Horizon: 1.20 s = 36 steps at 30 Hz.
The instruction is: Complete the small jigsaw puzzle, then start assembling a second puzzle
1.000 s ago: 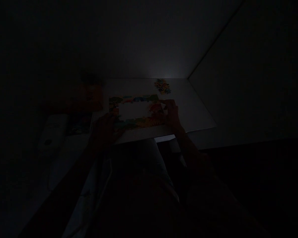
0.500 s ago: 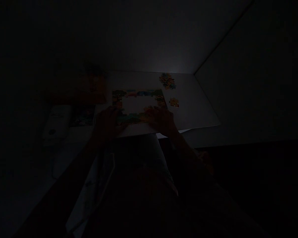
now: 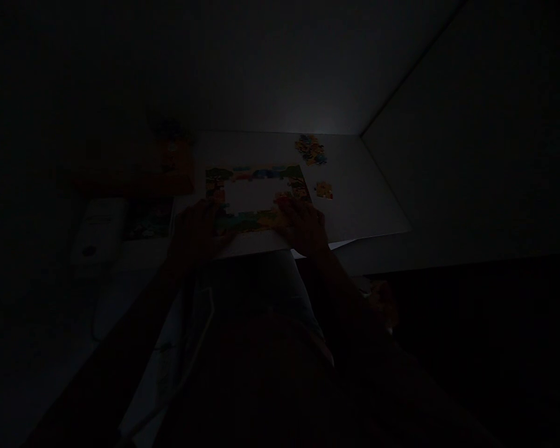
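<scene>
The picture is very dark. A partly built jigsaw puzzle lies on a white table, its colourful border joined round a bare white middle. My left hand rests at its lower left corner, thumb apart from the fingers, which lie on the border. On the lower right part of the border lies my right hand, fingers stretched forward and thumb to the side. Close to its fingertips is a reddish patch of puzzle; whether that is a loose piece I cannot tell.
A heap of loose puzzle pieces lies at the back right of the table, with a small group of pieces nearer. To the left are an orange box, a dark picture and a white device. A wall rises behind.
The whole view has shifted slightly, so the table and puzzle sit a little further left. My right fingers have moved slightly over the puzzle's right side; my left hand stays at its corner.
</scene>
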{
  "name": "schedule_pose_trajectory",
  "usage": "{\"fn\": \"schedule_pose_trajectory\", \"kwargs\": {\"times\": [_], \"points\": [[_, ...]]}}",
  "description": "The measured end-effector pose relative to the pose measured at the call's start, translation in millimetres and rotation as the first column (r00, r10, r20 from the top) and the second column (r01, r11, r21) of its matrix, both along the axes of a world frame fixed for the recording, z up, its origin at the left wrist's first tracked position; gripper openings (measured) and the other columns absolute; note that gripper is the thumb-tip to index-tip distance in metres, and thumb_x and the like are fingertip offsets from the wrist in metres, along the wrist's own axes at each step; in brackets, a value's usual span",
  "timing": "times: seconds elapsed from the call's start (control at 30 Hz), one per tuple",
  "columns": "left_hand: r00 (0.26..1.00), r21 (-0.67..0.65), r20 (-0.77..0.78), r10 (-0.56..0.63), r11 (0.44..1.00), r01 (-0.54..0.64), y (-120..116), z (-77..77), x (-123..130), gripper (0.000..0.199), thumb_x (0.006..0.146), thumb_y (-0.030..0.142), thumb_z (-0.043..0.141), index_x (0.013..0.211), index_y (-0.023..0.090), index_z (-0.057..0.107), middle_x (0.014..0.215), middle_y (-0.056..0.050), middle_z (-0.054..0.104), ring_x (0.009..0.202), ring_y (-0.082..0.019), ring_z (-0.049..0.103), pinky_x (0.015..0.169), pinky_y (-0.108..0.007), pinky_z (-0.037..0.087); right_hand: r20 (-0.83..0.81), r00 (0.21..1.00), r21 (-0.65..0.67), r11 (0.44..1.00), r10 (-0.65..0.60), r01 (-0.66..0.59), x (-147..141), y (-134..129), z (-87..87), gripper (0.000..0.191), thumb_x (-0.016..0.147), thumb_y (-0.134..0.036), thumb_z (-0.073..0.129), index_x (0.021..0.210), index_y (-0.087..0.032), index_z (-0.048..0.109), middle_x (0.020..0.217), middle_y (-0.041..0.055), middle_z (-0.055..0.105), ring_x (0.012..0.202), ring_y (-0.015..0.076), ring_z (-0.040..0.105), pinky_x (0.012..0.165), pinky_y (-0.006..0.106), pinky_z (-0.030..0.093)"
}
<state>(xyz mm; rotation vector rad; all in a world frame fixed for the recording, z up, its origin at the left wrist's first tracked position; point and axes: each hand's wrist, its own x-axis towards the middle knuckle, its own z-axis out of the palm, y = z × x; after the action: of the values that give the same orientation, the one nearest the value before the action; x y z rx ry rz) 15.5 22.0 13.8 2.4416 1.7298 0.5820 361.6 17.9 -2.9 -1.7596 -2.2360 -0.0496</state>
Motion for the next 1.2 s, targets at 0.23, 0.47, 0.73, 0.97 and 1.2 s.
{"fn": "schedule_pose_trajectory", "kwargs": {"times": [0.23,0.47,0.73,0.97,1.2], "points": [[1.000,0.002,-0.017,0.013,1.000,-0.013,-1.4,1.2,0.2,0.083,0.108,0.073,0.062,0.171,0.020,0.057,0.183,-0.022,0.053,0.168,-0.048,0.050,0.139,-0.067,0.036,0.003,1.000,-0.038,0.999,-0.025,0.025,-0.7,5.6,-1.2,0.083,0.113,-0.083,0.058,0.182,-0.036,0.055,0.190,0.0197,0.046,0.169,0.0500,0.046,0.135,0.071,0.038],[1.000,-0.003,-0.019,-0.011,1.000,0.011,0.9,1.2,-0.6,0.085,0.108,0.074,0.059,0.171,0.016,0.056,0.183,-0.025,0.053,0.168,-0.048,0.050,0.140,-0.067,0.036,-0.012,0.999,-0.053,0.998,-0.042,0.042,-0.4,3.5,1.4,0.086,0.111,-0.082,0.063,0.181,-0.033,0.055,0.188,0.0198,0.047,0.170,0.0472,0.045,0.137,0.067,0.038],[1.000,-0.001,-0.028,0.013,1.000,-0.013,-1.9,1.3,-0.1,0.086,0.109,0.078,0.056,0.172,0.020,0.055,0.184,-0.023,0.052,0.167,-0.049,0.051,0.137,-0.067,0.037,-0.043,0.999,-0.013,1.000,-0.029,0.029,-0.3,1.1,0.2,0.079,0.115,-0.079,0.058,0.177,-0.031,0.060,0.190,0.0160,0.049,0.171,0.0440,0.046,0.138,0.066,0.036],[1.000,-0.005,0.010,-0.001,1.000,0.001,-1.2,1.5,-0.1,0.084,0.109,0.076,0.057,0.171,0.020,0.056,0.184,-0.023,0.052,0.169,-0.047,0.049,0.140,-0.067,0.035,-0.025,1.000,-0.033,0.999,0.002,-0.002,1.3,2.5,1.5,0.083,0.114,-0.078,0.061,0.181,-0.030,0.055,0.190,0.0168,0.049,0.171,0.0450,0.046,0.139,0.066,0.034],[1.000,0.000,0.001,0.012,1.000,-0.012,-0.3,-1.1,-1.4,0.085,0.107,0.074,0.062,0.172,0.020,0.057,0.184,-0.023,0.051,0.169,-0.048,0.049,0.140,-0.066,0.034,-0.047,0.999,-0.049,0.999,0.012,-0.014,0.8,1.9,7.6,0.079,0.115,-0.075,0.060,0.179,-0.030,0.057,0.187,0.0172,0.053,0.168,0.0438,0.049,0.138,0.064,0.036]]}}
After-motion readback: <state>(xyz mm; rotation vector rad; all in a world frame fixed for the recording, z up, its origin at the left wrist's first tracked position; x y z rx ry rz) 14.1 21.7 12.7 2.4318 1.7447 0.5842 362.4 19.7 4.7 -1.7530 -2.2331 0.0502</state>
